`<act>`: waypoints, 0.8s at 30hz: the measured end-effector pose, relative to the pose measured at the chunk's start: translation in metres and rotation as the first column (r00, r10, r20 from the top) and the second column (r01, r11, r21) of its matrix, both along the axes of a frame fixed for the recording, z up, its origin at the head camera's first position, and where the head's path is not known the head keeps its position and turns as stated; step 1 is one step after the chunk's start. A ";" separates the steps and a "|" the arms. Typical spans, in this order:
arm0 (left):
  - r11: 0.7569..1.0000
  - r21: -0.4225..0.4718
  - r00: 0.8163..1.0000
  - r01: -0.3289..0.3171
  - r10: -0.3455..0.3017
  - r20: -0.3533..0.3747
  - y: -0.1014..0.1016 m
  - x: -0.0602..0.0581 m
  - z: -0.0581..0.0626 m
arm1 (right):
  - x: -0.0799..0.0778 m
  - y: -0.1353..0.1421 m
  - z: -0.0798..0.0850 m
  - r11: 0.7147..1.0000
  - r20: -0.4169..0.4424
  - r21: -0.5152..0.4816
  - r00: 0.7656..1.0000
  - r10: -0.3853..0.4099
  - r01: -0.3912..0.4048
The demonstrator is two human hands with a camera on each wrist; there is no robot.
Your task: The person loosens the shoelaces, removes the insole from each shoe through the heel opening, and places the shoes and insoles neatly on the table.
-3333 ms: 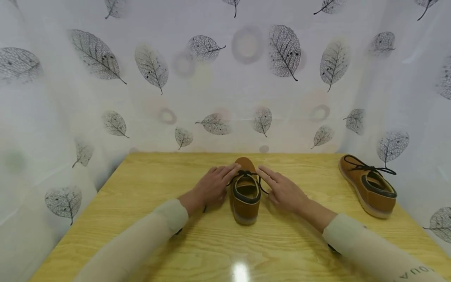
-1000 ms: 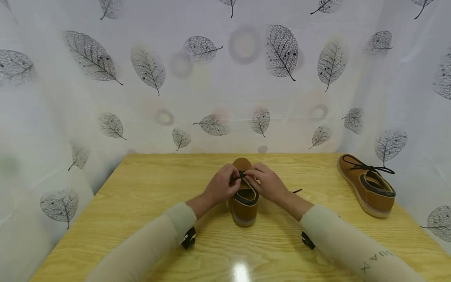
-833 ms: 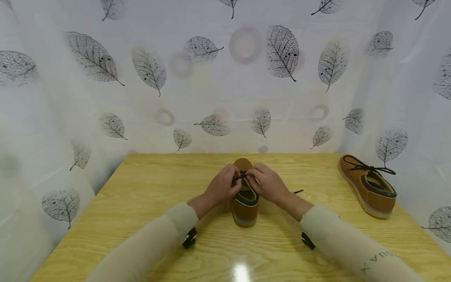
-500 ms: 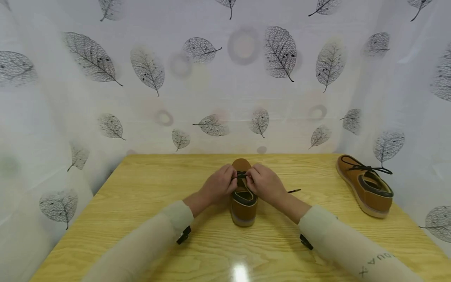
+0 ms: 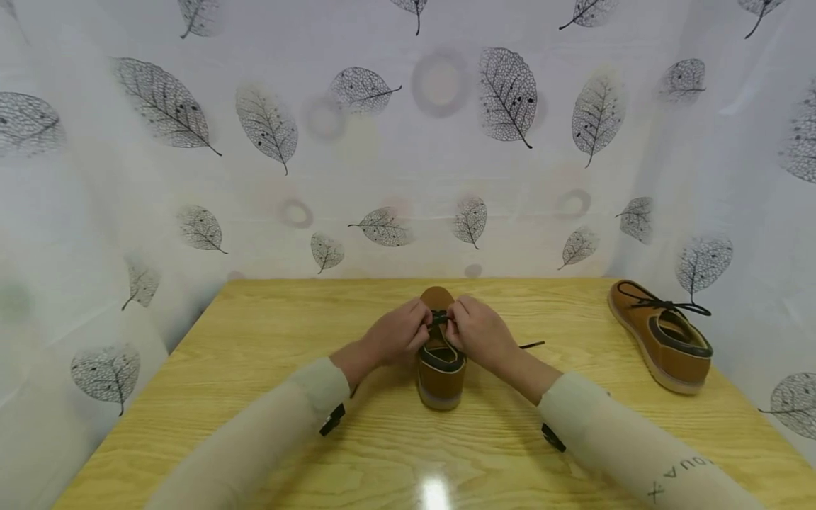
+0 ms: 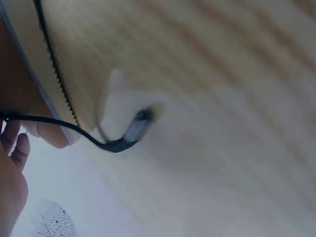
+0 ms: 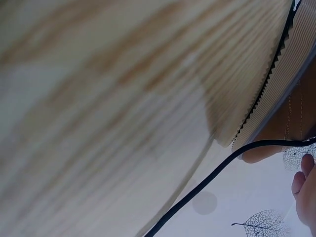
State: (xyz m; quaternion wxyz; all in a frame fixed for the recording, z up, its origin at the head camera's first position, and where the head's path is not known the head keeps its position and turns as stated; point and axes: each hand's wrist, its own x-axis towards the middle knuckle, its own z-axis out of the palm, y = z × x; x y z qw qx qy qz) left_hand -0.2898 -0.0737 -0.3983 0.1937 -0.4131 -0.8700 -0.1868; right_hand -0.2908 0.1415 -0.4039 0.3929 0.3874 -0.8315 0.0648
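In the head view a brown shoe (image 5: pixel 441 391) stands mid-table, toe pointing away. Over its tongue my left hand (image 5: pixel 395 334) and right hand (image 5: pixel 482 334) face each other with fingers curled, gripping the black shoelace (image 5: pixel 438 319) from both sides. A crossed part of the lace shows between the fingertips. In the left wrist view a lace end (image 6: pixel 114 145) with its tip hangs beside the sole, under the left hand (image 6: pixel 10 190). The right wrist view has the other lace end (image 7: pixel 212 174) trailing past the right hand (image 7: pixel 308 197). My fingers hide most of the knot area.
A second brown shoe (image 5: pixel 666 340), its lace tied in a bow, stands at the table's right edge. The wooden table (image 5: pixel 287 312) ends at a white curtain (image 5: pixel 408 163) with leaf prints behind it. Black bands (image 5: pixel 553 437) show under the wrists.
Straight fingers beside the shoe have come in over the tongue and taken hold of the lace. Over the last second the hands have drawn slightly apart, and a lace end now shows by the left wrist.
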 end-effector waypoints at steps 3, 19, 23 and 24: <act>0.999 -0.051 0.999 0.018 -0.016 0.046 -0.001 0.001 0.006 | 0.000 0.000 0.000 1.000 -0.003 -0.001 1.000 -0.005 0.005; 0.998 -0.017 0.998 0.056 -0.056 0.038 -0.009 -0.003 0.002 | -0.002 0.002 0.000 0.997 -0.075 -0.043 0.995 0.063 -0.066; 1.000 -0.014 0.999 0.017 -0.018 -0.032 -0.009 -0.003 -0.004 | -0.002 0.003 -0.001 0.998 -0.056 -0.042 0.997 0.053 -0.056; 1.000 -0.019 0.998 0.008 -0.010 -0.070 -0.009 -0.004 -0.007 | -0.002 0.004 -0.001 0.998 -0.048 -0.042 0.998 0.050 -0.052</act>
